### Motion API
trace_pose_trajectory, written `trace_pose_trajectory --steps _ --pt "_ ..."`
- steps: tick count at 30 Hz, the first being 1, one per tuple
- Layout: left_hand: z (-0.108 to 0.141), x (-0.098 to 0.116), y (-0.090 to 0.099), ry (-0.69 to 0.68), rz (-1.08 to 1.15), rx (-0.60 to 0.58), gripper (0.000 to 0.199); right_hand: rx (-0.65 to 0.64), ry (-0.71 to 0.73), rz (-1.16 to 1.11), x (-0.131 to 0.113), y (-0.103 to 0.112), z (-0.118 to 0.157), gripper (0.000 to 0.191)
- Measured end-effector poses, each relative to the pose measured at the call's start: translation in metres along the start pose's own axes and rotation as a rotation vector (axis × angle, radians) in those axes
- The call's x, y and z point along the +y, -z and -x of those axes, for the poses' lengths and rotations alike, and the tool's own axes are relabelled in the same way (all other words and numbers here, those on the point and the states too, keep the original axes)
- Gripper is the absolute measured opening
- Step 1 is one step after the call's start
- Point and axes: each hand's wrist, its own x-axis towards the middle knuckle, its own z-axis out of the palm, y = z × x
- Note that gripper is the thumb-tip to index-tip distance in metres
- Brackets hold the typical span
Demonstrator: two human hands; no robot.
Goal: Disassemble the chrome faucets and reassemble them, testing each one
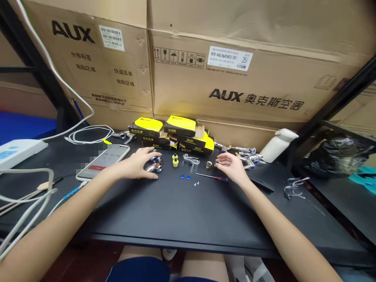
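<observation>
My left hand (139, 162) reaches over the black table with thumb and fingers spread around chrome valve bodies (157, 165); I cannot tell how firmly it touches them. My right hand (230, 166) has its fingers curled, with a small brass fitting (217, 163) at the fingertips, partly hidden. Just left of it stands a ringed brass nut (208, 165). Between my hands are yellow-and-black cartridges (175, 160), chrome lever handles (191, 159), blue round caps (185, 177), tiny screws (196, 183) and a screwdriver (212, 177) with a red and dark handle.
Black-and-yellow boxes (188, 133) are stacked behind the parts. A phone (102, 162) and white cables (88, 134) lie at left, near a power strip (22, 150). At right are more chrome fittings (249, 158), a white bottle (277, 145) and glasses (295, 188). Large cartons (182, 86) stand behind.
</observation>
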Motion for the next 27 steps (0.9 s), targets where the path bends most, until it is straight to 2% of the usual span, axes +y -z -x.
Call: trace_pose_trajectory --steps 3,7,11,13,18,20,23,27 --pt "-0.005 -0.008 0.003 -0.019 0.051 -0.06 0.074 -0.044 0.003 0.016 0.003 -0.004 0.001 0.029" --pt "-0.02 -0.011 0.006 0.011 0.08 -0.008 0.057 -0.087 0.022 0.015 0.001 -0.006 0.003 0.032" --pt "-0.027 -0.008 0.006 0.033 0.082 0.042 0.054 -0.083 0.051 -0.001 -0.003 0.003 -0.003 0.04" --pt "-0.026 -0.007 0.002 0.026 0.086 0.074 0.055 0.002 0.073 0.014 -0.001 0.015 -0.009 0.041" --pt "-0.019 -0.002 -0.011 -0.04 0.072 0.207 0.063 0.371 0.119 0.189 0.016 0.061 -0.026 0.038" --pt "-0.016 0.005 -0.014 -0.109 0.075 0.289 0.055 0.421 0.124 0.301 0.025 0.076 -0.029 0.035" --pt "-0.014 0.016 -0.015 -0.2 0.086 0.42 0.039 0.331 0.126 0.466 0.036 0.082 -0.03 0.027" --pt "-0.014 0.029 -0.016 -0.278 0.041 0.517 0.027 0.132 0.146 0.665 0.037 0.059 -0.036 0.025"
